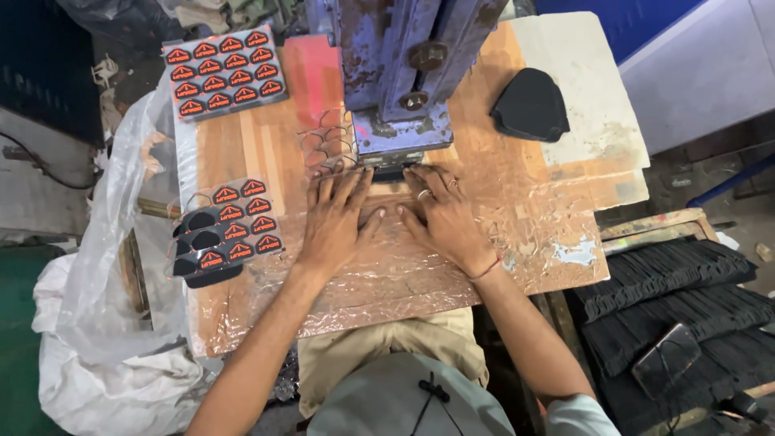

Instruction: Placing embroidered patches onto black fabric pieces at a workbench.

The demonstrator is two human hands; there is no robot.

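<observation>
— Where are the hands?

— Both lie flat on the clear plastic sheet [387,266] that covers the wooden board [234,153], just in front of the blue press [404,73]. The left hand [339,222] is spread, palm down, fingers reaching toward the foot of the press. The right hand [444,218] is spread the same way, with rings on two fingers and a red thread at the wrist. The thumbs nearly meet between them.

— Is anything pinched?

— No, both press down open on the sheet. Whether a piece lies under the fingertips I cannot tell.

— What sits around them?

— Near the left edge of the board, a sheet of black labels with orange print [226,234], some cut out, lies close to the left hand. A fuller label sheet [224,71] rests at the far left corner. Toward the far right, a black shaped piece [530,105] lies on a pale slab [597,97], well apart from the right hand.

— Room to move?

— The near edge is open in front of the wrists, and the right part of the board is bare. Beyond the right edge stand stacks of black sheets [670,282]; a plastic bag [113,307] hangs off the left.
</observation>
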